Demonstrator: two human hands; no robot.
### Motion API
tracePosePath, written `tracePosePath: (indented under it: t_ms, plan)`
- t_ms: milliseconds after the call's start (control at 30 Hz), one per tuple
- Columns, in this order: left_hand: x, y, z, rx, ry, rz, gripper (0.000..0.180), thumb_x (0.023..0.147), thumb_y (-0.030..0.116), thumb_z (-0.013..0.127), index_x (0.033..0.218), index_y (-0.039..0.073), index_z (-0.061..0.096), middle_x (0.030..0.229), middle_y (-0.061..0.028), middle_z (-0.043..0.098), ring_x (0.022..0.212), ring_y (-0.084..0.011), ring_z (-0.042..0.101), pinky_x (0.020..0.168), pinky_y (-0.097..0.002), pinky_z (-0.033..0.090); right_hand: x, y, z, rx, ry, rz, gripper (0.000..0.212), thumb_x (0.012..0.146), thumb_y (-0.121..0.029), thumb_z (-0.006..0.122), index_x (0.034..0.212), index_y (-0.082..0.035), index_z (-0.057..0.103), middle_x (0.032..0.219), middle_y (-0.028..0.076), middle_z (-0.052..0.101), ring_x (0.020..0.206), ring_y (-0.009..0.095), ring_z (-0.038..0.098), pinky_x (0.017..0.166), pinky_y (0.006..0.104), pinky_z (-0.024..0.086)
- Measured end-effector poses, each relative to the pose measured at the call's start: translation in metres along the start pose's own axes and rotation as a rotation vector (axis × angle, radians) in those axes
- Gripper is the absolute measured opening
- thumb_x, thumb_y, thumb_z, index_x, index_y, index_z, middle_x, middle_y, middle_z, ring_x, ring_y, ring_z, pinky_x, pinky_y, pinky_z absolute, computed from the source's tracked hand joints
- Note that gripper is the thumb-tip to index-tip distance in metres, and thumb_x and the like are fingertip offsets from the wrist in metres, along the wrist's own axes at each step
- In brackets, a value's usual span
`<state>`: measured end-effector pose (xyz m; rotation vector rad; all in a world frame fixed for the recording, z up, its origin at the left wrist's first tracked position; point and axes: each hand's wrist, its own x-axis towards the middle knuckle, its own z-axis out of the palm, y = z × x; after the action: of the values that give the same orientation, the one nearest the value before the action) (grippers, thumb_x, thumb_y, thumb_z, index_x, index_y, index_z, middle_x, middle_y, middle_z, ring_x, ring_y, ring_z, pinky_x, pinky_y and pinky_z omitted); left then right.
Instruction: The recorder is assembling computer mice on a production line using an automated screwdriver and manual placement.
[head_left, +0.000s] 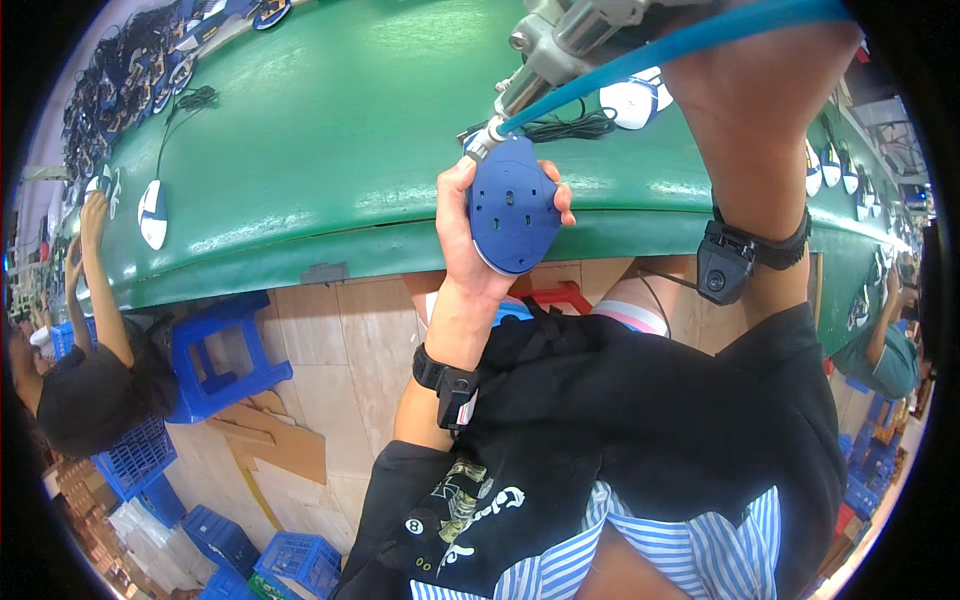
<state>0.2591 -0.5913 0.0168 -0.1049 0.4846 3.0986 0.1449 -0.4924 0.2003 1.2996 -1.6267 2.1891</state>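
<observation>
A blue-bottomed computer mouse lies underside up in my left hand, whose fingers and thumb wrap round its sides. Its flat base shows several small holes and slots. Above it slants a metal power screwdriver with a blue hose alongside. The screwdriver's tip meets the mouse's far left edge, close to my thumb. My right hand is at the tool's upper end, closed about it as far as shows; its fingers are mostly hidden at the top edge.
On the green bench lie a white-and-blue mouse, another mouse with coiled black cable, and a heap of mice. A blue stool, blue crates and cardboard stand below. Co-workers sit left and right.
</observation>
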Motion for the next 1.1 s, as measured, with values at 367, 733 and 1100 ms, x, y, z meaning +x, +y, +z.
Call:
tracePosePath:
  t_ms: [367,733,1100]
  plan:
    - [-0.001,-0.002,0.007,0.061,0.008,0.014,0.057,0.093,0.052,0.044,0.137,0.015,0.045,0.1,-0.0203,0.059,0.086,-0.0331,0.06,0.075,-0.0458,0.052,0.001,-0.007,0.003,-0.005,-0.028,-0.048,0.038,0.094,-0.029,0.065,0.11,-0.001,0.045,0.078,0.002,0.048,0.066,0.015,0.051,0.067,0.025,0.04]
    - [-0.001,0.002,0.009,-0.057,0.129,0.111,0.046,0.101,0.043,0.036,0.13,0.011,0.051,0.102,-0.02,0.061,0.085,-0.035,0.063,0.074,-0.0468,0.054,-0.006,-0.029,-0.026,-0.522,-0.132,-0.381,0.042,0.093,-0.032,0.066,0.11,-0.001,0.042,0.079,0.002,0.049,0.068,0.016,0.052,0.069,0.0255,0.041]
    - [-0.001,-0.001,0.009,-0.039,0.057,0.14,0.049,0.101,0.043,0.036,0.128,0.006,0.052,0.114,-0.0205,0.063,0.082,-0.0328,0.066,0.075,-0.0466,0.057,-0.053,-0.022,-0.062,-1.722,-0.17,-0.843,0.047,0.092,-0.034,0.068,0.111,-0.002,0.04,0.08,0.002,0.05,0.069,0.017,0.054,0.07,0.0259,0.042]
